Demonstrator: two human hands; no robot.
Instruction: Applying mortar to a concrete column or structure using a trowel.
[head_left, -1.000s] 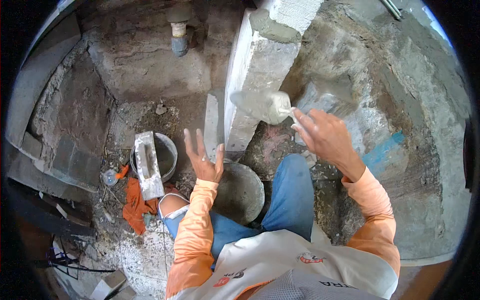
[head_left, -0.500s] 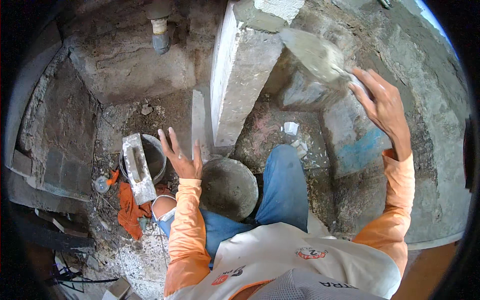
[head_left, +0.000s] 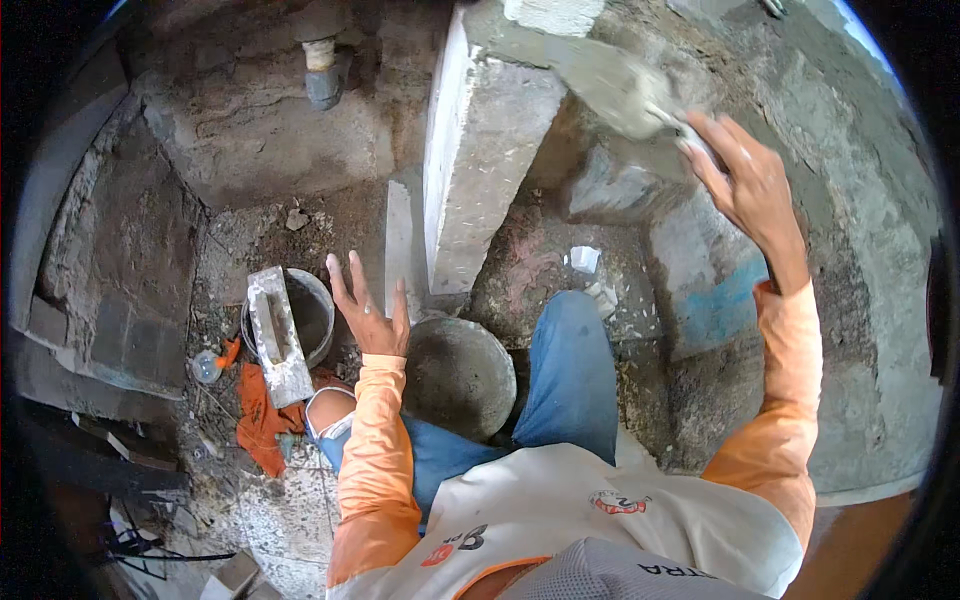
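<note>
My right hand (head_left: 745, 180) is closed round the handle of a pointed masonry trowel (head_left: 620, 95). The trowel's grey, mortar-smeared blade reaches left to the wet mortar (head_left: 515, 42) on top of a short white-sided block wall (head_left: 490, 150), its tip blurred against the mortar. My left hand (head_left: 370, 312) hangs with fingers spread and holds nothing. It is above the edge of a round tub of grey mortar (head_left: 458, 378) between my knees. Left of that hand, a long plastering float (head_left: 278, 335) with a raised handle lies across a dark bucket (head_left: 312, 315).
An orange cloth (head_left: 262, 420) and a clear bottle with an orange top (head_left: 208, 366) lie at the left. A capped pipe (head_left: 321, 75) sticks out of the back wall. White broken pieces (head_left: 585, 260) lie right of the block wall. A plastered wall curves along the right.
My right hand and the trowel have moved slightly up and left, bringing the blade farther over the mortar on the block wall. My left hand has barely moved and remains spread.
</note>
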